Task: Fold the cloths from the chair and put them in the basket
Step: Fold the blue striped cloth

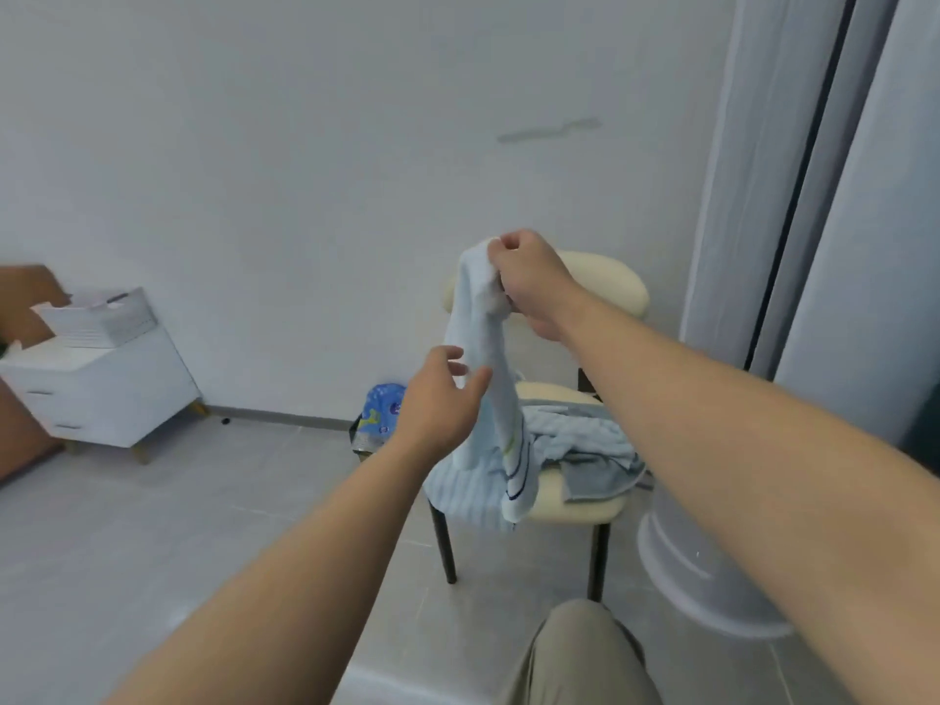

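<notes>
Right grip [529, 282] up high, clamped into a fist around the bunched top end of a pale blue cloth [503, 404]. Hanging straight down from there, with the striped lower end draped over the front edge of the chair [610, 287] seat, below both grips. Left grip [437, 399] lower and to the left of the right one, loosely spread, thumb tip touching the hanging cloth about halfway down, fingertips just beside it, so more of a touch than a real pinch. Under the right grip, on the seat, a rumpled pile [575, 429] of more blue and grey-blue cloths, touching the held one at its bottom end. Well off to the left of the left grip, a white basket [101, 318] sitting on top of white drawers [101, 389] against the wall. Just behind the left grip, down on the floor, a blue printed bag [379, 412], partly hidden. Right of the right grip, grey curtains [763, 195]. Near the bottom edge, below both grips, a knee [575, 653] in khaki trousers.
</notes>
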Motion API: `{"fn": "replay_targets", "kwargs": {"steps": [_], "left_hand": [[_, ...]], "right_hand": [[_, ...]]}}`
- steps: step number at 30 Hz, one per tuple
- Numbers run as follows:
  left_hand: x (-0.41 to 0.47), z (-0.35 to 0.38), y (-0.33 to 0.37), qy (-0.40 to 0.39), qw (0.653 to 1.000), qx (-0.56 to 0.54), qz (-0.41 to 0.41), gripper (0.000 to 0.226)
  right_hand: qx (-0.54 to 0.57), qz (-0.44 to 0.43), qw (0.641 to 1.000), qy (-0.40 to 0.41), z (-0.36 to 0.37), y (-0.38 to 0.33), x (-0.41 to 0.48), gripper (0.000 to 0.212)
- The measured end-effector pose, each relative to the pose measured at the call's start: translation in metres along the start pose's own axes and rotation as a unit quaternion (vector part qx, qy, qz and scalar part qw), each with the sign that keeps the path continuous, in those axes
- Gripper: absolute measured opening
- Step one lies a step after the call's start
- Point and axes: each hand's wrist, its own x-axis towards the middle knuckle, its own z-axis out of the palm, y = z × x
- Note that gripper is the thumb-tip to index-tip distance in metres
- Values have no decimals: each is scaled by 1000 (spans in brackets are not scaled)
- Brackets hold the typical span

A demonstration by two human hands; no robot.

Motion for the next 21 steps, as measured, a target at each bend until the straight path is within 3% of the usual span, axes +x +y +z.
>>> {"fn": "replay_targets", "kwargs": {"steps": [2,5,8,12,17,19,21], "left_hand": [[-13,-22,9,39,999,-26,24,57],[-33,-51,11,90,995,-22,40,63],[-51,-75,-1,132,991,3,35,65],[-70,-99,-32,186,982,-1,-23,45],[-87,-112,-73,231,972,-11,-54,33],[-88,-114,-91,215,974,-17,-75,23],[-87,-112,-109,194,977,-9,-90,24]], "right_hand": [[97,-11,994,-38,17,-19,-14,4],[190,-24,977,-96,43,-37,-40,25],[204,-54,965,-158,67,-47,-65,41],[185,-42,966,-177,94,-42,-88,47],[57,-83,973,-208,118,6,-107,66],[-27,-119,975,-187,127,30,-113,61],[-111,-158,973,-123,135,55,-115,41]]}}
